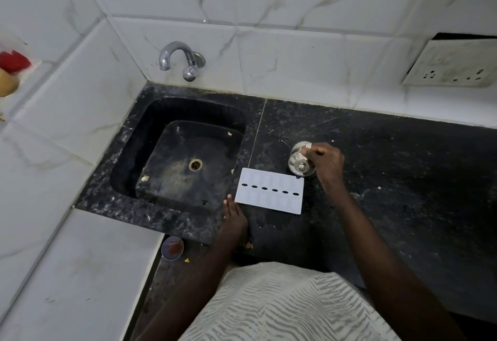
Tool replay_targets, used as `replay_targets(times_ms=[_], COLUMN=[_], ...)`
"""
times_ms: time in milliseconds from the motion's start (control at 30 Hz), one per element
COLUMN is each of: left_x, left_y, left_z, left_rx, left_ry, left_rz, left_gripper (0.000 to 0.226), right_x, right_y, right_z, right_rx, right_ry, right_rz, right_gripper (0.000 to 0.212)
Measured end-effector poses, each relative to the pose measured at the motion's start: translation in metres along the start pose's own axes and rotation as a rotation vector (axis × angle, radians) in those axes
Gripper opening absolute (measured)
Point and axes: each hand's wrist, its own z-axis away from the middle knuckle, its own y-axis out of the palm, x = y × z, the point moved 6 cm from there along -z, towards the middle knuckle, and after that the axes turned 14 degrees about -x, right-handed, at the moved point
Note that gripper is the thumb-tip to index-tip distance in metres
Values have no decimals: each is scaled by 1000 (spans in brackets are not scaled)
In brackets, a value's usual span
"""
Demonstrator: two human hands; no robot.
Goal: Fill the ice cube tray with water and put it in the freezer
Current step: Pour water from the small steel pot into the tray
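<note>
On the black counter (390,179), just right of the sink (139,136), the white ice cube tray (269,194) lies flat with a row of dark slots along its middle. Its pale cells show no clear water, though I cannot tell for certain that they are dry.

At the tray's 1 o'clock the right hand (326,162) grips a small steel vessel (300,162), fingers curled over its top; what the vessel holds is hidden. At the tray's 8 o'clock the left hand (234,218) rests on the counter with fingers straight and holding nothing, its tips just beside the tray's near left corner.

Further out, the tap (180,59) juts from the wall at the tray's 11 o'clock, and no water runs from it. A socket plate (454,63) sits on the tiles at 2 o'clock.

I judge the task barely begun: the tray is set out, the filling is probably not yet done, and the carry to the freezer, which is not in view, remains.
</note>
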Motion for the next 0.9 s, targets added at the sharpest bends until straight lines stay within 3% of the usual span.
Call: replay_targets(times_ms=[900], left_x=[-1], left_y=[-2], left_z=[1], left_rx=[4], left_ry=[-22], left_rz=[3], left_gripper=[134], right_x=[20], right_y=[19], right_z=[14], right_rx=[62], right_ry=[-177], right_rz=[-69], right_gripper=[15])
